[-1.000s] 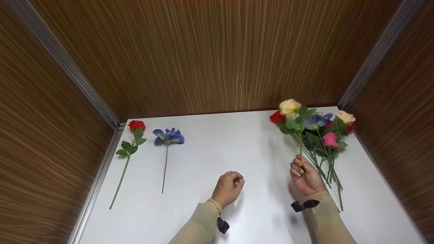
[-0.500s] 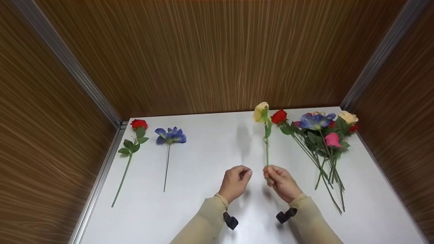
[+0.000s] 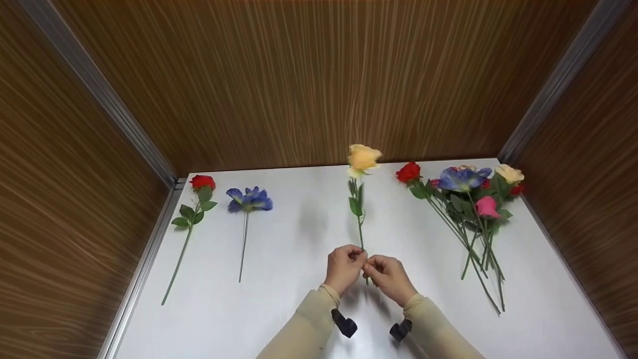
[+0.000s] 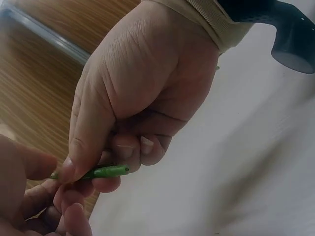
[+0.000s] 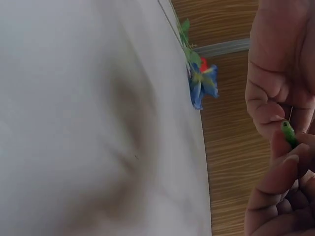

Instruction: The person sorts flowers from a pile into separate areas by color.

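Note:
A yellow rose [image 3: 363,157] on a green stem stands raised over the white table in the head view, between my hands. My left hand [image 3: 344,269] pinches its lower stem between thumb and fingers. Just below and to the right, my right hand [image 3: 391,279] pinches the same stem, its fingertips against the left ones. In the left wrist view the green stem end [image 4: 109,171] pokes out past the left thumb. Seen from the right wrist, the cut tip of the stem [image 5: 288,132] shows between both hands.
A red rose [image 3: 203,183] and a blue flower [image 3: 249,200] lie apart on the white table [image 3: 299,224] at left. Several mixed flowers lie piled at right, with a pink rose [image 3: 486,206] and another red rose [image 3: 408,172]. Wood-grain walls [image 3: 319,85] enclose the back and sides.
My right hand has carried the yellow rose leftward from the right-hand pile to the middle. My left hand has shifted slightly right and now grips the stem too.

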### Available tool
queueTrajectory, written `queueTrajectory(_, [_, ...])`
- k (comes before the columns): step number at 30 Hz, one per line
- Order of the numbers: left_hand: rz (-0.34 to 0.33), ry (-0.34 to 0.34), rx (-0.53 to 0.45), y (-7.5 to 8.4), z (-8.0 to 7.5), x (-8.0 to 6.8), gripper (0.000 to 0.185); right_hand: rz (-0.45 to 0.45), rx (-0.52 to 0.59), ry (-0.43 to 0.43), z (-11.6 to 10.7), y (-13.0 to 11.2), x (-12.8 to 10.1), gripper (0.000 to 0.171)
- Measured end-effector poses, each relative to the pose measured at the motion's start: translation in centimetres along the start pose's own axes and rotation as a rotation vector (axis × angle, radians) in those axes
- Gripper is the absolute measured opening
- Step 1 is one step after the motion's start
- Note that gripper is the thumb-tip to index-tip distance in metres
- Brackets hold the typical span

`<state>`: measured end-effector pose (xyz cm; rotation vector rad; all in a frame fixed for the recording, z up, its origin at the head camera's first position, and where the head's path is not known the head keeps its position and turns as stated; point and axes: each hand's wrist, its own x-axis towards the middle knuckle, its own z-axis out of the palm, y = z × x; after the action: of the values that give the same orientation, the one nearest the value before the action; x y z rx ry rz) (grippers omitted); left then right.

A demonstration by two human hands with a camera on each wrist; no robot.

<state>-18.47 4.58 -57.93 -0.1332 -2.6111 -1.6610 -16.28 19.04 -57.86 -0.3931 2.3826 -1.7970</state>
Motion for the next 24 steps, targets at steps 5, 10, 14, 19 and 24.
queueTrajectory(5, [0.009,-0.025,0.031,-0.6,-0.4,0.0,0.009,0.006,-0.025,0.012,0.5,-0.2,-0.1,0.013])
queueTrajectory(10, [-0.002,-0.039,0.042,-1.0,-0.6,0.1,0.01,0.016,-0.038,0.025,0.8,-0.2,-0.2,0.008])
queueTrajectory(14, [-0.013,-0.067,0.036,-1.2,-0.6,0.1,0.009,0.024,-0.054,0.029,1.0,-0.3,-0.2,0.005])
queueTrajectory(19, [0.006,-0.079,0.1,-1.5,-1.3,0.2,0.01,0.071,-0.047,0.02,0.9,2.3,0.4,0.012])
queueTrajectory(24, [0.011,-0.034,0.236,-3.3,-3.2,0.9,0.014,0.121,-0.194,0.156,-2.6,5.5,1.1,0.01])
